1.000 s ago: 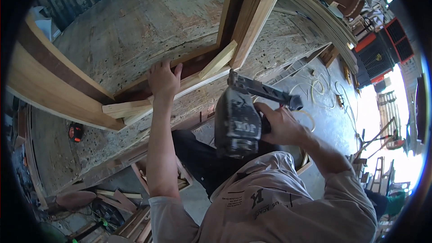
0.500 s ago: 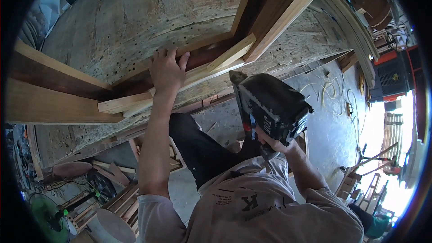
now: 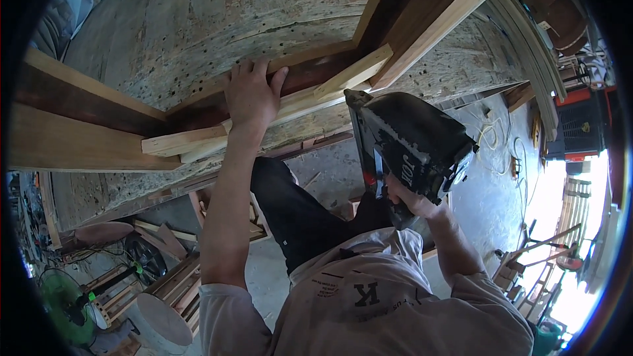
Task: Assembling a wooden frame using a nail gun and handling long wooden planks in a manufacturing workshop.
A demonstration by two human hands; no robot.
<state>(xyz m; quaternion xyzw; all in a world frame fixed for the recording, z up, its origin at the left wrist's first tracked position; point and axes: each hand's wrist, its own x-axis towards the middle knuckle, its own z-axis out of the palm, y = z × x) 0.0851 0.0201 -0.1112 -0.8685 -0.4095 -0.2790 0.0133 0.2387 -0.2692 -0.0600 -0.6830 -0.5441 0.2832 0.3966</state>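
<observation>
My left hand (image 3: 252, 97) is wrapped over the lower rail of a wooden frame (image 3: 86, 138), its fingers over the far side and thumb apart. Along this rail run pale wood strips. One short strip (image 3: 356, 72) lies at the right corner, another (image 3: 188, 141) at the left corner. In my right hand (image 3: 417, 199) is a black, scuffed nail gun (image 3: 412, 135), gripped by its handle. Its nose points up and left, close to the rail's near edge by the right-hand strip. Whether the nose touches the wood I cannot tell.
A worn, pitted wooden workbench (image 3: 217, 20) bears the frame. Long boards (image 3: 527, 46) lie at its right end. Hoses (image 3: 491, 135) trail over the concrete floor. At lower left stand a green fan (image 3: 66, 300) and wooden pieces (image 3: 168, 316).
The whole view has shifted slightly, so bench and frame appear a little further right. The nail gun's nose is slightly higher in the picture. Both hands keep their holds.
</observation>
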